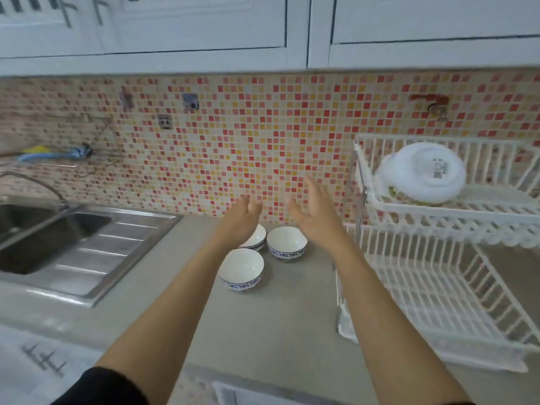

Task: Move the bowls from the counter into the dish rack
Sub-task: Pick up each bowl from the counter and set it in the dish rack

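Three white bowls with blue patterned rims stand upright on the grey counter: a near one, a right one, and a far one partly hidden behind my left hand. My left hand and my right hand hover above the bowls, palms facing each other, fingers spread, holding nothing. The white two-tier dish rack stands to the right. On its upper tier lies an upturned white bowl. The lower tier holds nothing.
A steel sink with drainboard and a tap sit at the left. The mosaic tile wall rises behind the counter, with white cupboards overhead. The counter's front edge runs near the bottom.
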